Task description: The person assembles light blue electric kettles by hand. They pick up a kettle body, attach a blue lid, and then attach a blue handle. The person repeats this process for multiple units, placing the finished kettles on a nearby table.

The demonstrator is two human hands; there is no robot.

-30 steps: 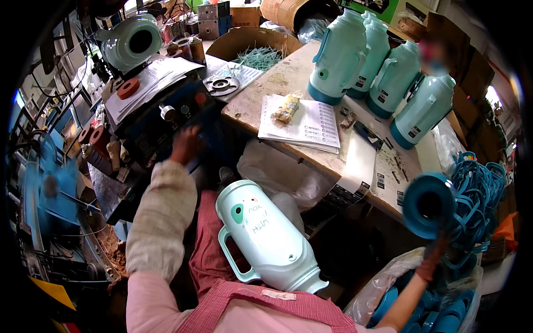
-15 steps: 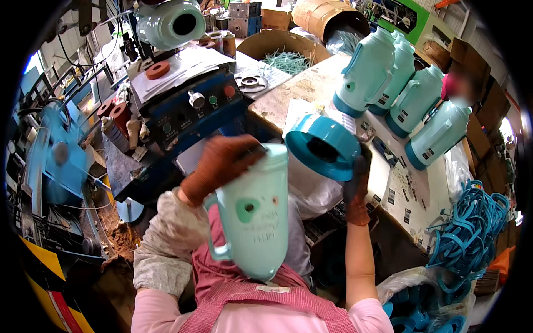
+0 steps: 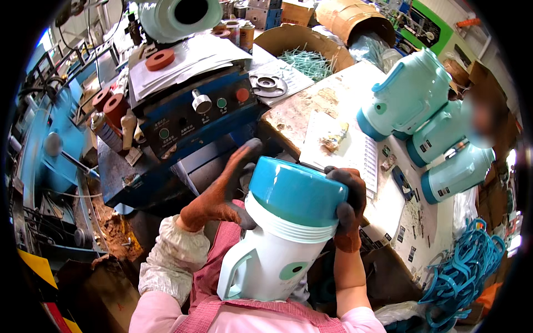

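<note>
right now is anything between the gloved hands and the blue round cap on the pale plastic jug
Nothing visible: the right hand grips the blue round cap directly, and the left hand lies against its side atop the pale plastic jug.

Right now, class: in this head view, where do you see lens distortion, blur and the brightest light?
Head view: fisheye bending curves the workbench edge and leaves a black rim at the corners; a smeared blur patch sits right of the pale green jugs; daylight burns brightest at the far right edge; the teal cap between the left hand and right hand is sharp and evenly lit.
</note>
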